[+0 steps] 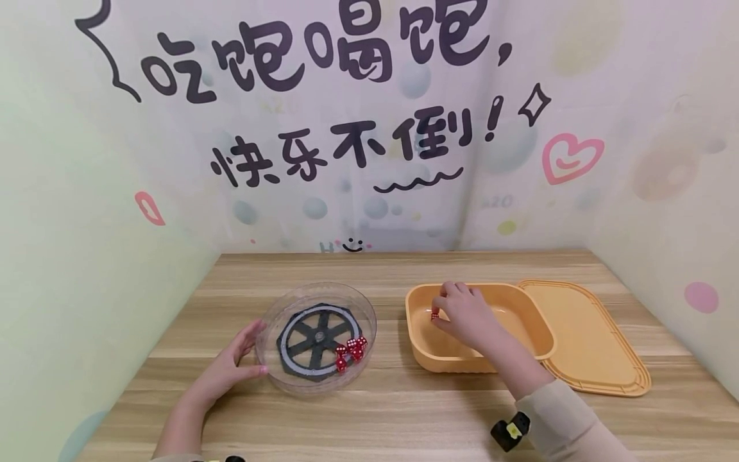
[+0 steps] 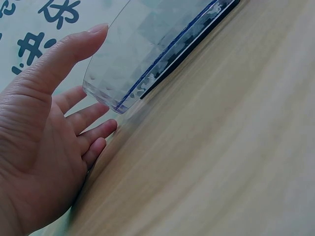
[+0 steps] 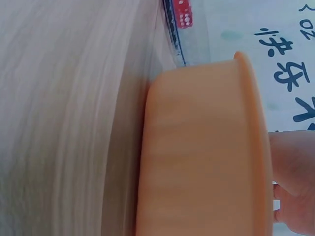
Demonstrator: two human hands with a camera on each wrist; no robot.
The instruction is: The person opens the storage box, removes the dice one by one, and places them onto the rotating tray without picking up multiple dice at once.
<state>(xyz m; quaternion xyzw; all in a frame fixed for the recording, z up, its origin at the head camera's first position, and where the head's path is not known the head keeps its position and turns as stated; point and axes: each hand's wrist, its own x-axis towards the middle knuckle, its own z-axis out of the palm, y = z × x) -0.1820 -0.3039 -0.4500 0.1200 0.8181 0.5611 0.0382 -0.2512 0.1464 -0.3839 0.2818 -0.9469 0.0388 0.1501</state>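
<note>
A clear round dish with a black spoked pattern in its base stands at the left. Several red dice lie together at its right side. My left hand is against the dish's left wall, its thumb and fingers spread and loosely bent, as the left wrist view also shows. At the right, my right hand reaches inside an orange rectangular container. Between thumb and fingers it pinches one red die, low over the container's left part. In the right wrist view the container's wall hides most of that hand.
An orange lid lies flat on the wood-grain table, partly beneath the container's right side. Behind the table rises a printed backdrop with black lettering, and pale panels flank both sides.
</note>
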